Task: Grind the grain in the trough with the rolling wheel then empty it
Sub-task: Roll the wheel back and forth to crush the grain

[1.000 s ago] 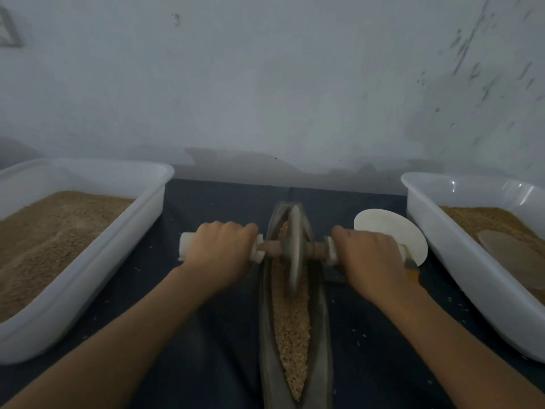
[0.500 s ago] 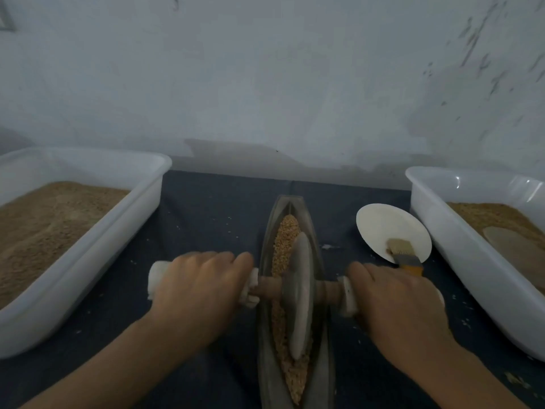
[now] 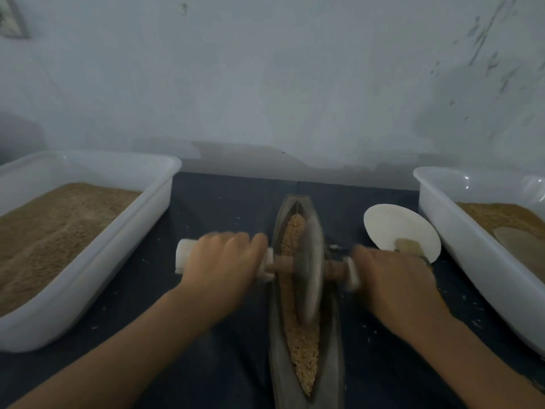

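Left hand (image 3: 224,261) at 9 o'clock and right hand (image 3: 392,278) at 3 o'clock clamp the wheel (image 3: 309,267) axle, likely balancing pressure on the grain (image 3: 303,346).

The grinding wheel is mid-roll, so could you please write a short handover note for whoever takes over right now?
Left hand: grips the white left handle.
Right hand: grips the right handle.
The grey disc wheel stands in the long dark boat-shaped trough, about midway, over coarse tan grain.
Done: grinding is under way.
Left: finish rolling, then empty the trough. White plastic tubs of brown meal sit on both sides.
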Demonstrator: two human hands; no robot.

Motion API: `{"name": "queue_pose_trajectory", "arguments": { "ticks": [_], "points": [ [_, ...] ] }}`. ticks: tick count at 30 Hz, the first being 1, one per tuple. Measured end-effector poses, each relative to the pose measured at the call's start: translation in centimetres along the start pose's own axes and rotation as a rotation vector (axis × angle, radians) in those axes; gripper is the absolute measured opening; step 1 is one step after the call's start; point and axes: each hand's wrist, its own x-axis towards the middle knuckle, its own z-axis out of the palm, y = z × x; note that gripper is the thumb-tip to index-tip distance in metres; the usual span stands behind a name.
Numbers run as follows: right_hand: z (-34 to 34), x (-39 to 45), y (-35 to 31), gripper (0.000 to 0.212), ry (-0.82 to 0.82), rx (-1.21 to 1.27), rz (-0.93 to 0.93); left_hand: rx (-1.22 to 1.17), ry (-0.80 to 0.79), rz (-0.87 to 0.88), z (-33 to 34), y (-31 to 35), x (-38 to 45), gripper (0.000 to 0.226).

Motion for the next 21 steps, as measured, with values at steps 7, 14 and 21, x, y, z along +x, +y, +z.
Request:
{"name": "queue_pose_trajectory", "arguments": {
  "ticks": [7, 14, 21],
  "points": [
    [-1.6, -2.6, -0.6, 0.070, 0.110, 0.011, -0.098, -0.036, -0.008, 0.089, -1.1, 0.1, -2.5, 0.050],
    [1.0, 5.6, 0.6, 0.027, 0.116, -0.177, 0.049, -0.016, -0.028, -0.129, 3.0, -1.4, 4.8, 0.031],
    [0.1, 2.3, 0.2, 0.032, 0.062, -0.087, 0.018, 0.010, -0.071, -0.085, 1.6, -0.8, 2.3, 0.031]
  ]
}}
